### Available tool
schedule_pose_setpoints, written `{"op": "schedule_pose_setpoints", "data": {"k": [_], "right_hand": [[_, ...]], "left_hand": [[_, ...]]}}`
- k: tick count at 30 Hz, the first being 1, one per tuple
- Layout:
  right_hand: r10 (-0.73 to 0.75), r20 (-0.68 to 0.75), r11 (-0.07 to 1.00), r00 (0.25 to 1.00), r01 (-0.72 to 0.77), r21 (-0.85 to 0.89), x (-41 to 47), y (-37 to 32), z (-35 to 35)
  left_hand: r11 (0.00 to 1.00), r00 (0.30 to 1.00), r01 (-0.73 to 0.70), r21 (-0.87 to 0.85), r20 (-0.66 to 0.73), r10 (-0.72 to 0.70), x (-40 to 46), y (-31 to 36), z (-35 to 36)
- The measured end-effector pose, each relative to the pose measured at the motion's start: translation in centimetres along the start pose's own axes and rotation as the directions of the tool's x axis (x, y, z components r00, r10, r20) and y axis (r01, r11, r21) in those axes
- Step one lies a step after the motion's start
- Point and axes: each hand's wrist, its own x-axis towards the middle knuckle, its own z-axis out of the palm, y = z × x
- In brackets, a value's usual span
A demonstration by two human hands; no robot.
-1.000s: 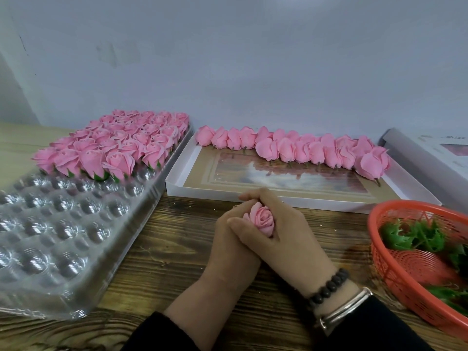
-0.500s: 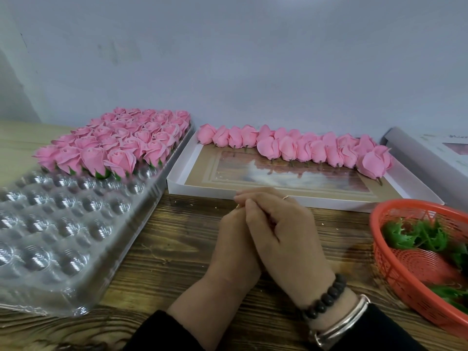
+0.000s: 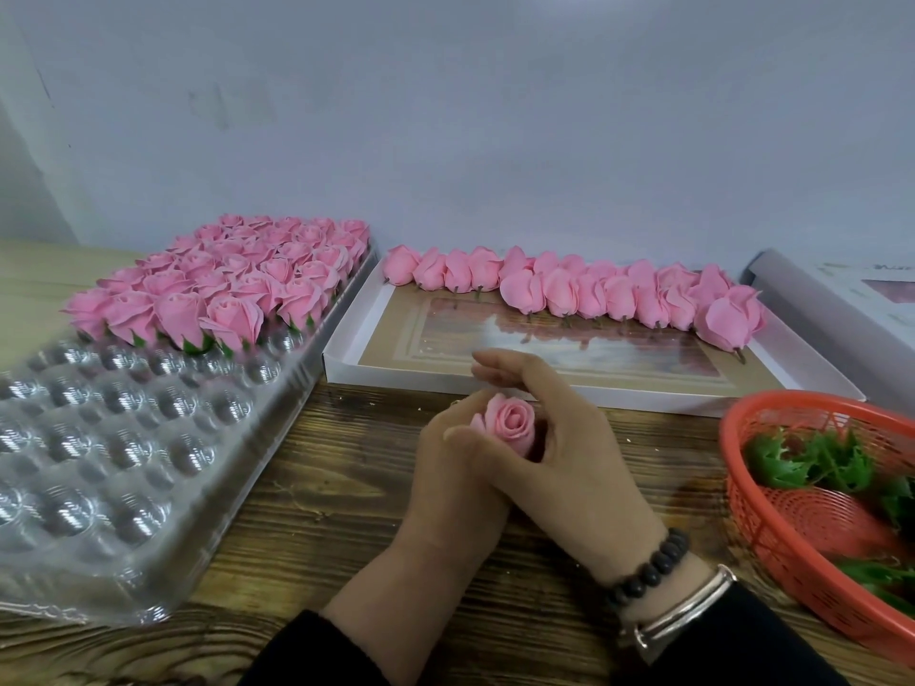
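A pink rose head [image 3: 510, 422] stands upright between both hands over the wooden table. My left hand [image 3: 448, 467] grips it from the left, fingers curled around its base. My right hand [image 3: 564, 458] sits on the right, thumb against the rose's lower side and fingers lifted loosely above the bloom. The base of the rose is hidden by the hands.
A clear plastic blister tray [image 3: 114, 438] on the left holds several pink roses [image 3: 232, 284] at its far end. A white box lid [image 3: 346, 368] behind the hands carries a row of rose heads [image 3: 584, 289]. A red basket [image 3: 742, 487] of green leaves [image 3: 817, 462] is at right.
The right hand's fingers, which covered the rose half a second ago, have lifted and spread, exposing the bloom. The left hand keeps its hold.
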Motion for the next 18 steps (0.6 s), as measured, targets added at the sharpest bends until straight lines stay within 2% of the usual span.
{"op": "schedule_pose_setpoints", "data": {"k": [1, 4, 5, 6, 7, 8, 9, 10, 11, 15, 18], "right_hand": [[-0.005, -0.034, 1.000, 0.999, 0.005, 0.015, 0.0, -0.2, 0.2], [-0.051, -0.090, 0.999, 0.995, 0.049, -0.020, 0.0, -0.6, 0.9], [-0.066, -0.108, 0.997, 0.992, 0.063, -0.037, 0.1, -0.6, 1.0], [-0.071, -0.117, 0.996, 0.991, 0.065, -0.060, 0.2, -0.5, 0.9], [-0.072, -0.106, 0.994, 0.992, 0.063, -0.086, 0.4, -0.3, 0.7], [-0.074, -0.071, 0.992, 0.995, 0.065, -0.110, 0.6, -0.1, 0.5], [-0.076, -0.018, 0.990, 0.997, 0.073, -0.124, 0.7, 0.0, 0.2], [-0.075, 0.047, 0.989, 0.996, 0.080, -0.123, 0.7, 0.1, -0.1], [-0.065, 0.111, 0.991, 0.992, 0.077, -0.110, 0.7, 0.2, -0.3], [-0.004, 0.260, 0.998, 0.966, 0.019, -0.055, 0.3, 0.3, -0.8], [-0.060, 0.225, 0.992, 0.973, 0.082, -0.091, 0.2, 0.3, -1.0]], "left_hand": [[1.000, 1.000, 0.025, -0.013, 0.018, -0.025, 0.0, -0.1, 0.3], [0.956, 0.992, 0.120, -0.267, 0.061, -0.107, 0.1, -0.3, 0.7], [0.951, 0.989, 0.146, -0.274, 0.063, -0.133, 0.1, -0.1, 0.8], [0.971, 0.989, 0.145, -0.190, 0.050, -0.138, 0.0, -0.2, 0.8], [0.996, 0.995, 0.090, 0.018, 0.030, -0.091, -0.1, -0.5, 0.5], [0.972, 0.999, 0.033, 0.231, 0.005, -0.035, 0.0, -0.7, 0.4], [0.909, 1.000, -0.028, 0.417, 0.024, 0.020, 0.1, -1.1, 0.2], [0.835, 0.996, -0.058, 0.547, 0.083, 0.015, 0.1, -1.0, 0.1], [0.788, 0.989, -0.075, 0.612, 0.147, -0.019, 0.2, -0.7, 0.1], [0.808, 0.949, -0.021, 0.588, 0.267, -0.170, 0.3, 0.0, -0.3], [0.923, 0.966, 0.053, 0.381, 0.215, -0.144, -0.3, 0.2, -0.4]]}}
